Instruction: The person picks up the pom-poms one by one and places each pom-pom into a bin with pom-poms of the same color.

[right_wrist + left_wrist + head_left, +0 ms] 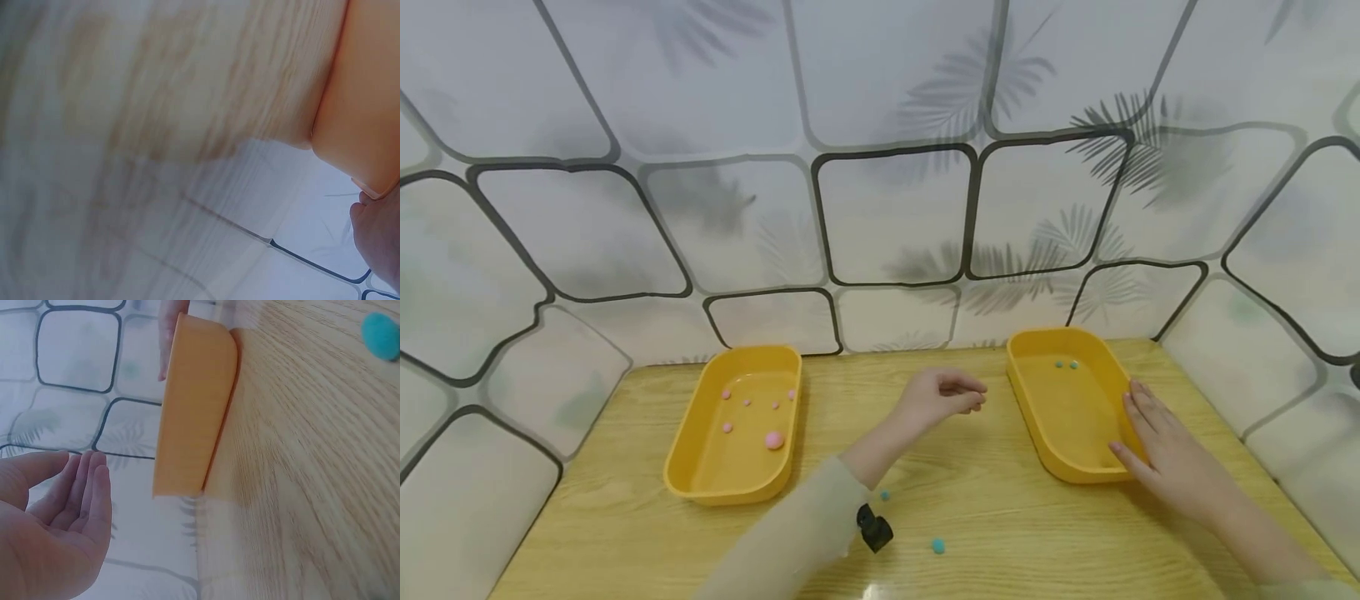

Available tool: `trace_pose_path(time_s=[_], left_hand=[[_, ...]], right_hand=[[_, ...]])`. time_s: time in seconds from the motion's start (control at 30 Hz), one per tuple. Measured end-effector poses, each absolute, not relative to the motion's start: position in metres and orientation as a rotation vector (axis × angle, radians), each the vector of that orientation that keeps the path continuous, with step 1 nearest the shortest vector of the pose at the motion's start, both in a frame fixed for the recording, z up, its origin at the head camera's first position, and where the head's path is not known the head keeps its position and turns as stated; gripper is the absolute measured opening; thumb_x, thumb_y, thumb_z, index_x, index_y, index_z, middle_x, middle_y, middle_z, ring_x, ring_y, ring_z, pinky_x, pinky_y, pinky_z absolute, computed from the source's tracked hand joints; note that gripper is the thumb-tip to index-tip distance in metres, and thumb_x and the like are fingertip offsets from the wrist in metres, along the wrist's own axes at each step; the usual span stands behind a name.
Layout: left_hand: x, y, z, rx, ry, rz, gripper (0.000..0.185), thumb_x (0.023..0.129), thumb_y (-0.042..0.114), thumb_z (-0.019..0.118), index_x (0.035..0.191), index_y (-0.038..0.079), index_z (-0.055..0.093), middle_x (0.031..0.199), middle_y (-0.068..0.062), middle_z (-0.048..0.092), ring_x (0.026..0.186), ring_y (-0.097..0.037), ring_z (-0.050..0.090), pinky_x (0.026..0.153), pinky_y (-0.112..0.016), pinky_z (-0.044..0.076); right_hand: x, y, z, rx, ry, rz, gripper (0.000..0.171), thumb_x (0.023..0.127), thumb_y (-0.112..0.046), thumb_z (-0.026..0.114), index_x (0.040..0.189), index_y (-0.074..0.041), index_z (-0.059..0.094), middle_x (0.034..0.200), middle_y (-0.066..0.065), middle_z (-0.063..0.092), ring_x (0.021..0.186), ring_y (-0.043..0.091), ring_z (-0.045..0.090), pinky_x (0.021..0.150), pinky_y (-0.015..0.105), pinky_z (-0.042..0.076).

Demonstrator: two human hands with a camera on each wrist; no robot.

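In the head view my left hand [936,398] hovers over the table just left of the right-hand yellow tray [1024,408]. In the left wrist view its fingers [87,506] are loosely bent, thumb near the fingertips, and nothing shows between them. My right hand [1180,467] rests at that tray's right rim, fingers straight along it and thumb over the near corner. Two small teal pompoms [1067,364] lie at the tray's far end. On the table, a larger teal pompom [938,546] and a smaller teal ball [884,495] lie near my left forearm.
A second yellow tray [681,467] stands at the left with several pink pompoms [774,440] of different sizes in it. A black device [874,528] is attached near my left cuff. Patterned fabric walls [895,217] close off the table's back and sides.
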State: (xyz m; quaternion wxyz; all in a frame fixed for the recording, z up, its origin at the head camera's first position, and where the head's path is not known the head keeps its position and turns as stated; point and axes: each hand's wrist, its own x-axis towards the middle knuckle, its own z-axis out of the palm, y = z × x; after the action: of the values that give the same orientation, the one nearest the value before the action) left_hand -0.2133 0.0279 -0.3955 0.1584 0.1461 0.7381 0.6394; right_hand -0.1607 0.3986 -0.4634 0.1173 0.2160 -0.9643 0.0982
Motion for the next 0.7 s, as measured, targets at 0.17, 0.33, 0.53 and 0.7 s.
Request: trace_pose_path(time_s=[0.17, 0.33, 0.53, 0.7], left_hand=[[-0.208, 0.010, -0.398, 0.406, 2.125, 1.819, 0.021, 0.102, 0.006, 0.070, 0.119, -0.004, 0.076, 0.116, -0.021, 0.079, 0.094, -0.014, 0.077, 0.090, -0.031, 0.066], [-0.203, -0.007, -0.404, 0.411, 2.179, 1.766, 0.020, 0.103, 0.007, 0.068, 0.117, -0.004, 0.077, 0.113, -0.021, 0.079, 0.092, -0.014, 0.077, 0.094, -0.044, 0.065], [-0.199, -0.026, -0.415, 0.400, 2.218, 1.731, 0.022, 0.104, 0.006, 0.067, 0.119, -0.008, 0.075, 0.112, -0.025, 0.078, 0.095, -0.025, 0.078, 0.096, -0.053, 0.063], [-0.195, -0.040, -0.420, 0.354, 2.229, 1.758, 0.021, 0.103, 0.005, 0.067, 0.117, -0.008, 0.075, 0.111, -0.024, 0.079, 0.092, -0.017, 0.077, 0.095, -0.049, 0.065]], right_hand=[[-0.161, 0.398, -0.463, 0.635, -2.819, 0.295, 0.075, 0.111, -0.030, 0.053, 0.157, 0.022, 0.025, 0.176, 0.023, -0.004, 0.163, 0.011, -0.020, 0.122, 0.011, -0.021], [-0.162, 0.397, -0.463, 0.631, -2.825, 0.293, 0.075, 0.111, -0.031, 0.053, 0.157, 0.022, 0.026, 0.176, 0.026, -0.002, 0.163, 0.011, -0.020, 0.122, 0.011, -0.022], [-0.162, 0.397, -0.463, 0.630, -2.827, 0.286, 0.075, 0.111, -0.031, 0.053, 0.157, 0.022, 0.026, 0.176, 0.026, 0.000, 0.163, 0.010, -0.020, 0.122, 0.011, -0.022], [-0.161, 0.398, -0.464, 0.625, -2.827, 0.280, 0.075, 0.111, -0.031, 0.053, 0.157, 0.022, 0.026, 0.176, 0.025, -0.001, 0.164, 0.015, -0.018, 0.122, 0.011, -0.022]])
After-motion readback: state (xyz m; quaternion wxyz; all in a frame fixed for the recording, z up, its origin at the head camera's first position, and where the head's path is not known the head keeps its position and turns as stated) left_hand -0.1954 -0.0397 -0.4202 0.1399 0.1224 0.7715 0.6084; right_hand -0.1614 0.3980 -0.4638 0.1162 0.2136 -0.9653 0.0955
